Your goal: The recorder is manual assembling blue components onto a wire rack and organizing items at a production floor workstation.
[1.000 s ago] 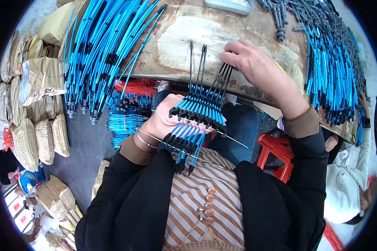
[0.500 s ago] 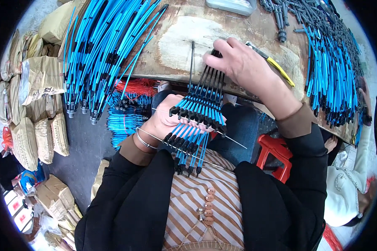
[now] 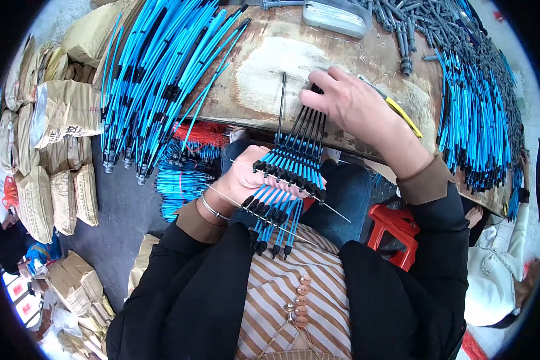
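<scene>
Left hand [image 3: 246, 176] is gripping blue-and-black rod bundle [image 3: 291, 170] beside wooden tabletop [image 3: 252, 90]; right hand [image 3: 345, 102] is holding bundle's far black rod ends [image 3: 309, 124] over tabletop.

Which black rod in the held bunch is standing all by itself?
The leftmost black rod: its tip is in plain view, while the other black rods bunch together up to the right hand.

Left hand [image 3: 244, 179] in a curled grip, right hand [image 3: 353, 103] farther forward.

Grey flr [image 3: 123, 204], worn wd tbl [image 3: 258, 90], 1 red stool [image 3: 392, 219]
</scene>
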`<act>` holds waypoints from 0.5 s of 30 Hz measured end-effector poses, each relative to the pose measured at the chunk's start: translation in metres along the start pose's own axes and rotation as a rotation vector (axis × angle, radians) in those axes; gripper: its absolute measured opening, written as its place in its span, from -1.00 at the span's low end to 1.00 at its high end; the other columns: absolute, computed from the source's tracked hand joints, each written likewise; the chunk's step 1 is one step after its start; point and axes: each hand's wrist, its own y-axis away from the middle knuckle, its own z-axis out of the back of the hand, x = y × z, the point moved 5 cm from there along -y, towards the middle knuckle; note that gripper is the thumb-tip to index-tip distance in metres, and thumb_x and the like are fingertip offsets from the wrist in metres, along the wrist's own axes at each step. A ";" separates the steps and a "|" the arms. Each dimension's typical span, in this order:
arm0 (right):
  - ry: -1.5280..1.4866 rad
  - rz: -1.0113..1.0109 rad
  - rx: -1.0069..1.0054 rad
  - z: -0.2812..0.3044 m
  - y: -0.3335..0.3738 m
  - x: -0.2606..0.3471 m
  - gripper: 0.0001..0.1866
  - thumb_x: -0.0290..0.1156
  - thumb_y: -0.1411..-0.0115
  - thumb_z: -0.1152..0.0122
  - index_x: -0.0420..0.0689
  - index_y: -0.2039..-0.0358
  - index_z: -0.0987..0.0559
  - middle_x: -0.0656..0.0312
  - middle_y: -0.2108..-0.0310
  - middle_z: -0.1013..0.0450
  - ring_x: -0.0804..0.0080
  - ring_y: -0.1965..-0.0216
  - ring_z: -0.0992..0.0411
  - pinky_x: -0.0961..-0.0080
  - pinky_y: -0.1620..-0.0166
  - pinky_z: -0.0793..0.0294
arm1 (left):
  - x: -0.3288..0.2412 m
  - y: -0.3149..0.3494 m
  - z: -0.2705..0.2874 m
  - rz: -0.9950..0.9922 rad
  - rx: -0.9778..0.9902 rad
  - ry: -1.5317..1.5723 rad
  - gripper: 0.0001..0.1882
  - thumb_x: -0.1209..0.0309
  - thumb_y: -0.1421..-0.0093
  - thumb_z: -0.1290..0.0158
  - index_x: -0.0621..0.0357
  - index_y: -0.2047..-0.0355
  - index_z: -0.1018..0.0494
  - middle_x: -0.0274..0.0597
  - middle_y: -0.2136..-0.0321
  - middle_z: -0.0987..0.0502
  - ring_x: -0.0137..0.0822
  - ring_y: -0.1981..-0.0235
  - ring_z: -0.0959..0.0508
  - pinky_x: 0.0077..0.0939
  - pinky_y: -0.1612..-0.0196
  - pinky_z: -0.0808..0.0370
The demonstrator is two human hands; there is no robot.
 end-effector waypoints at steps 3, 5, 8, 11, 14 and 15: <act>-0.039 0.005 -0.024 0.002 -0.001 -0.001 -0.70 -0.56 0.04 -0.08 0.03 0.29 -0.27 0.22 0.27 -0.25 0.32 0.32 -0.31 0.47 0.17 -0.43 | 0.003 0.001 0.003 -0.067 0.010 -0.115 -0.54 0.36 -0.24 0.28 0.66 0.11 -0.31 0.35 0.19 -0.48 0.02 0.20 -0.57 -0.31 0.05 -0.52; -0.043 0.011 -0.029 0.001 -0.001 -0.002 -0.70 -0.55 0.04 -0.07 0.03 0.30 -0.27 0.22 0.27 -0.25 0.33 0.32 -0.31 0.47 0.17 -0.43 | -0.002 -0.001 0.001 -0.085 0.015 -0.134 -0.60 0.43 -0.19 0.20 0.61 0.13 -0.36 0.26 0.22 -0.51 -0.09 0.27 -0.56 -0.42 0.14 -0.51; -0.061 0.035 -0.042 0.000 -0.004 -0.002 -0.72 -0.55 0.03 -0.06 0.03 0.30 -0.27 0.23 0.27 -0.25 0.33 0.32 -0.31 0.47 0.17 -0.43 | -0.014 -0.002 -0.007 -0.141 0.021 -0.188 -0.72 0.62 -0.02 -0.05 0.45 0.20 -0.49 -0.01 0.29 -0.59 -0.43 0.47 -0.54 -0.75 0.40 -0.47; -0.054 0.044 -0.050 -0.001 -0.006 -0.003 -0.74 -0.53 0.01 -0.05 0.03 0.30 -0.28 0.23 0.27 -0.24 0.33 0.32 -0.31 0.47 0.17 -0.43 | -0.019 -0.003 -0.009 -0.042 -0.035 -0.062 -0.72 0.63 -0.02 -0.06 0.45 0.21 -0.49 0.05 0.28 -0.58 -0.38 0.43 -0.56 -0.73 0.37 -0.48; -0.048 0.055 -0.061 -0.003 -0.009 -0.003 -0.76 -0.51 0.00 -0.04 0.03 0.31 -0.28 0.23 0.28 -0.24 0.33 0.33 -0.31 0.47 0.18 -0.43 | -0.017 -0.002 -0.006 0.056 -0.092 0.062 -0.72 0.63 -0.01 -0.06 0.44 0.21 -0.49 0.11 0.27 -0.57 -0.32 0.39 -0.57 -0.71 0.34 -0.50; -0.043 0.055 -0.042 -0.005 -0.010 -0.002 -0.76 -0.50 0.00 -0.03 0.03 0.30 -0.28 0.23 0.28 -0.24 0.33 0.33 -0.31 0.47 0.18 -0.43 | -0.013 -0.002 -0.003 0.045 -0.078 0.133 -0.73 0.64 -0.02 -0.05 0.44 0.21 -0.49 0.14 0.27 -0.56 -0.29 0.38 -0.58 -0.69 0.32 -0.51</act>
